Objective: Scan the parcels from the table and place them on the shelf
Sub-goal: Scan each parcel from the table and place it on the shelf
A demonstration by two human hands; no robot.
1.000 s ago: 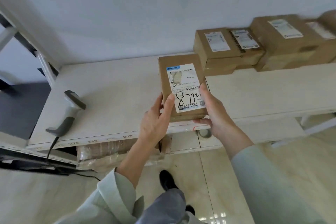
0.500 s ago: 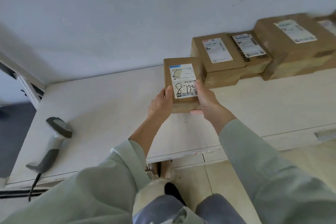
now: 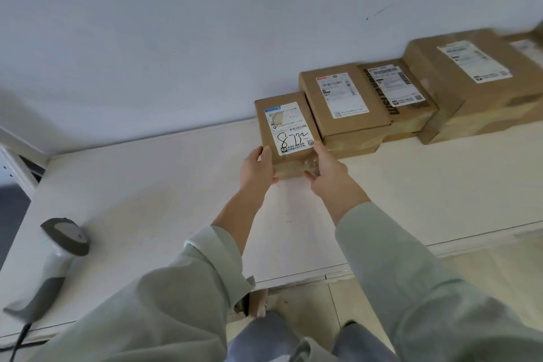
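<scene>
1. Small parcel [image 3: 286,132]: brown carton, white label up, handwritten "8732". I see it on the white shelf [image 3: 147,185], against the wall, touching the next carton [image 3: 342,103] on its right.
2. Left hand [image 3: 256,169]: clasped on the parcel's near-left corner, thumb along the side.
3. Right hand [image 3: 324,169]: clasped on its near-right corner.
4. Further cartons [image 3: 458,79]: rowed rightward along the wall.
5. Barcode scanner [image 3: 51,261]: lying at the shelf's left end, well apart.
</scene>
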